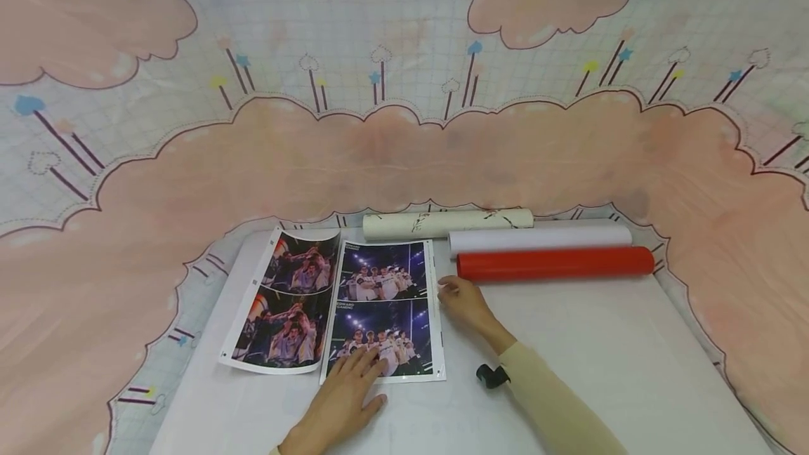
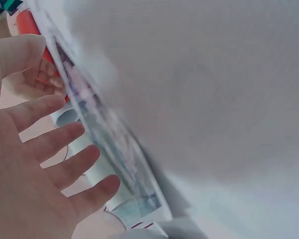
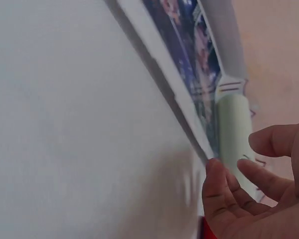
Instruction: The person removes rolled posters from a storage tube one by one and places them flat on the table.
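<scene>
My left hand (image 1: 344, 395) lies with fingers spread on the lower part of a printed photo sheet (image 1: 385, 300), which shows two team pictures one above the other. In the left wrist view the same hand (image 2: 45, 159) has straight, parted fingers. Just off the sheet's right edge is my right hand (image 1: 464, 304), fingers loosely bent. The right wrist view shows thumb and forefinger apart on this hand (image 3: 259, 184), with a fingertip right at the sheet's edge. A second photo sheet (image 1: 293, 300), its edges slightly curled, lies to the left of the first.
Behind the sheets, a cream paper roll (image 1: 449, 223), a white roll (image 1: 543, 239) and a red tube (image 1: 556, 263) lie on the white table (image 1: 600, 343). A cloud-patterned cloth (image 1: 404, 160) surrounds the table. A black device (image 1: 491, 376) sits at my right sleeve.
</scene>
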Demonstrator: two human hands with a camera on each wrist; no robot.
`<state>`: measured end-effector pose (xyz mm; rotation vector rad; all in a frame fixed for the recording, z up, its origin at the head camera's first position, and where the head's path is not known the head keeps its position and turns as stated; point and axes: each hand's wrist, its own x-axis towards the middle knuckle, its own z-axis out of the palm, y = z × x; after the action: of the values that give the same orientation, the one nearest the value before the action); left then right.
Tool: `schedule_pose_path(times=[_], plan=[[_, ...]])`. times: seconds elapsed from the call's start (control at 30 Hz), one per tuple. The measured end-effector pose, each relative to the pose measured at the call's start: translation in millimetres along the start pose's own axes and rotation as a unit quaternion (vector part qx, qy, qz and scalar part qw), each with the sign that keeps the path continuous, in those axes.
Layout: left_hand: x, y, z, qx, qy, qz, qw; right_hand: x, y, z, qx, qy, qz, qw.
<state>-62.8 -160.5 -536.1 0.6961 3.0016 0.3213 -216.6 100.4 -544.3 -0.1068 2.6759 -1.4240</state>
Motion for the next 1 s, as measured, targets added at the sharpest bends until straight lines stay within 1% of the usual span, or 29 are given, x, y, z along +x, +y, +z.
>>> schedule_pose_path(times=[0.2, 0.33, 0.43, 0.53, 0.63, 0.77, 0.9, 1.0], plan=[[-4.3, 3.8, -16.4, -0.023, 0.030, -0.013, 0.9992, -17.9, -5.0, -23.9, -0.002, 0.016, 0.000, 1.000], [-3.5, 6.0, -33.4, -0.030, 0.056, -0.021, 0.9978, -35.1, -9.0, -38.7, -0.018, 0.022, -0.015, 0.999], [-0.2, 6.0, -49.4, -0.023, 0.094, -0.010, 0.9953, -47.4, -12.6, -50.8, -0.028, 0.026, -0.036, 0.999], [4.8, 5.5, -66.4, -0.012, 0.141, 0.009, 0.9899, -55.8, -14.7, -63.9, -0.036, 0.033, -0.063, 0.997], [12.5, 4.4, -83.7, -0.012, 0.177, 0.035, 0.9835, -60.3, -15.7, -77.7, -0.050, 0.049, -0.091, 0.993], [26.3, 1.0, -106.0, -0.011, 0.205, 0.058, 0.9770, -61.6, -18.6, -95.2, -0.067, 0.071, -0.117, 0.988], [42.0, -4.8, -124.1, -0.020, 0.235, 0.060, 0.9699, -58.7, -24.2, -111.0, -0.075, 0.079, -0.128, 0.986], [57.7, -11.2, -132.7, -0.048, 0.244, 0.046, 0.9674, -53.3, -28.2, -123.5, -0.085, 0.086, -0.127, 0.985]])
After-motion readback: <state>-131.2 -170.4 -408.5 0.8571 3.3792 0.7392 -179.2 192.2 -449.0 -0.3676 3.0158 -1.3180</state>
